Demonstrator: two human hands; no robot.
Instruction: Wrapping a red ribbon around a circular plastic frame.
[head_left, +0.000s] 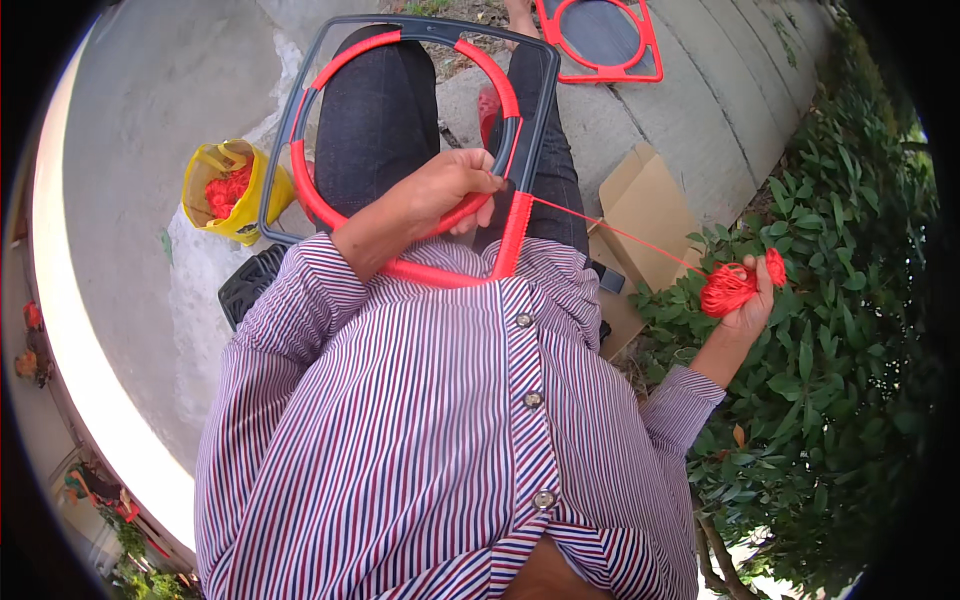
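Across my lap rests a black rectangular frame (548, 112) with a round inner ring. Red cord is wound tightly over parts of the ring and over the near right corner; other stretches are bare black. My left hand (452, 190) is closed around the right lower part of the ring. From the frame's right side, a taut strand of red cord (630, 237) runs out to my right hand (750, 306). That hand is held far out to the right, its fingers wrapped around a bundle of red cord (727, 291). Part of the bundle is hidden by the fingers.
A yellow bag (274, 196) holding loose red cord (229, 190) stands on the left. Beyond my knees at the far right lies another frame (605, 72) wrapped in red. An opened cardboard box (650, 205) sits beside my right leg, next to leafy bushes (830, 330). Black framework (248, 285) is at my left.
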